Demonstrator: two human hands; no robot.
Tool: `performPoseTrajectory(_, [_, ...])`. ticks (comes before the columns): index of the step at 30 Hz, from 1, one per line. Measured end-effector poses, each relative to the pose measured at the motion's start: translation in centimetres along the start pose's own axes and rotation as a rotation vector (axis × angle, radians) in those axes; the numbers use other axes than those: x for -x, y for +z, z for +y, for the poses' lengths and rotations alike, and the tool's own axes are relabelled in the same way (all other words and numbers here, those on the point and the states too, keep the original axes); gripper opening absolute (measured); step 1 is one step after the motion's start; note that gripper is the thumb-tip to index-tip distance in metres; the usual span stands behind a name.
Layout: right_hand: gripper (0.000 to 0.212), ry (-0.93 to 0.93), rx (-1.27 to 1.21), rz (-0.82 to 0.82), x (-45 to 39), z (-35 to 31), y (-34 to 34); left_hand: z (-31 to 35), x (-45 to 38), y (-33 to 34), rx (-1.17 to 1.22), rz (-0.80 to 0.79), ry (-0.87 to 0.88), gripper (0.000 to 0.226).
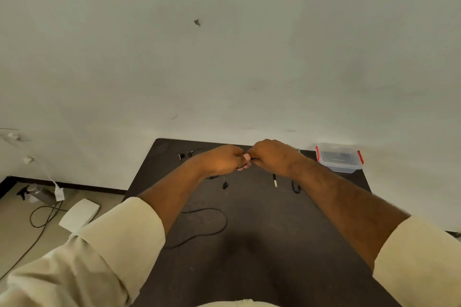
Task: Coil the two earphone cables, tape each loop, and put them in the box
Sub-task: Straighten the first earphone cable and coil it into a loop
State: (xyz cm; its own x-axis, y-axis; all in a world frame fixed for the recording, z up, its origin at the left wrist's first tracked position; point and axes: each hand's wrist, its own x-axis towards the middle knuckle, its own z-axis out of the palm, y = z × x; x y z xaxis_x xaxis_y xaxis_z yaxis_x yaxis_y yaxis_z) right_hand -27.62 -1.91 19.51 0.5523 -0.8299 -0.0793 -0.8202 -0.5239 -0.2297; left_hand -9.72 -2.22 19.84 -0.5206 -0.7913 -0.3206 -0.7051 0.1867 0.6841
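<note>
Both hands meet above the table [249, 244], the left hand [224, 161] and right hand [272, 157] pinching a black earphone cable [245, 164] between curled fingertips. More cable [212, 227] trails below the left hand, and the box [339, 158] sits just right of the right hand.

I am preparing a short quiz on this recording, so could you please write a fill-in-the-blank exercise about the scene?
1. The clear box has clips coloured ___.
2. The box sits at the table's far ___ corner.
3. The left hand and right hand meet over the ___.
4. The loose cable on the table is coloured ___.

Missing words: red; right; table; black
</note>
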Motion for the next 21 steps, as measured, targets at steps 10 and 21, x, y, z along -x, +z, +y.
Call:
performPoseTrajectory(10, [0.024, 0.017, 0.050, -0.153, 0.5, 1.3, 0.4, 0.0, -1.5, 1.5, -0.372, -0.026, 0.128, 0.023])
performPoseTrajectory(21, [0.029, 0.214, -0.936, -0.433, 3.3, 6.2, 3.4, -1.4, -3.4, 5.4, -0.257, 0.081, 0.397, 0.024])
